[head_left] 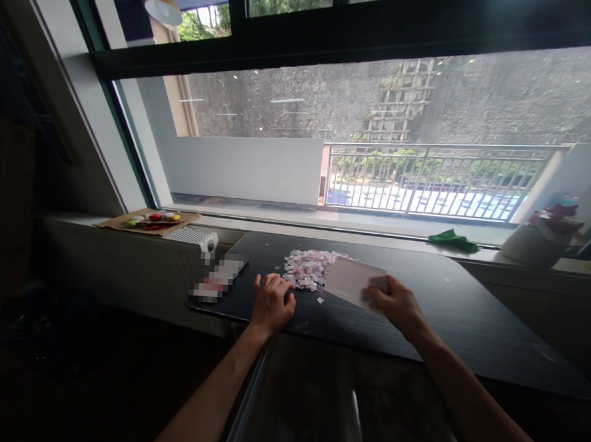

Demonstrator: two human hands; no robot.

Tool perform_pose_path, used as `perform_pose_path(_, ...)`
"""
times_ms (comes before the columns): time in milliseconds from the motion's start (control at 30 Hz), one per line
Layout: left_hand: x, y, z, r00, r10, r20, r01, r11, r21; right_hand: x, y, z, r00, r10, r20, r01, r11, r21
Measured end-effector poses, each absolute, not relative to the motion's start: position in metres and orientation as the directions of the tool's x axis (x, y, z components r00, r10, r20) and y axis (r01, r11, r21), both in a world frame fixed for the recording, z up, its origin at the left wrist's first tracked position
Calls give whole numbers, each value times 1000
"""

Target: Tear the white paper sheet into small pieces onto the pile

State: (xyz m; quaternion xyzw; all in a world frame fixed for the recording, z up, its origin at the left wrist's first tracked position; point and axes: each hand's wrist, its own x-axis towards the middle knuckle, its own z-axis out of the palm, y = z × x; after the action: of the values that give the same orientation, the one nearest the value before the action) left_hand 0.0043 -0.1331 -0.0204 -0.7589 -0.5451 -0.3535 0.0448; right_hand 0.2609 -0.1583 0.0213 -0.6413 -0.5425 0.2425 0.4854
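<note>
A heap of small white and pink paper-like pieces lies on the dark table. My right hand grips a flat, pale, stiff-looking sheet with rounded corners by its right end. The sheet is tilted, and its left edge meets the right side of the heap, hiding part of it. My left hand is at the heap's near left side, fingers bent and thumb apart, with nothing visible in it. One loose piece sits just in front of the heap.
A partly pixelated phone-like slab lies at the table's left edge. Beyond it are a white box-shaped device and a board with colourful items. A green cloth rests on the windowsill. Below the table's front edge, clear container edges show.
</note>
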Motion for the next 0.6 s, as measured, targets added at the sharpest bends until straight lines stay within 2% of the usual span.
perform_pose_path(233, 4, -134, -20, 157, 801, 577, 863, -395, 314, 259, -160, 16, 222, 967, 124, 401, 26, -916)
perform_pose_path(333, 5, -134, -20, 159, 796, 584, 866, -397, 305, 262, -162, 15, 270, 953, 136, 408, 15, -913)
perform_pose_path(500, 5, -134, -19, 157, 792, 589, 867, -397, 302, 264, -159, 8, 244, 959, 145, 382, 43, -923)
perform_pose_path(600, 5, -134, -19, 152, 794, 588, 867, -394, 307, 271, -165, 13, 267, 950, 161, 470, 18, -883)
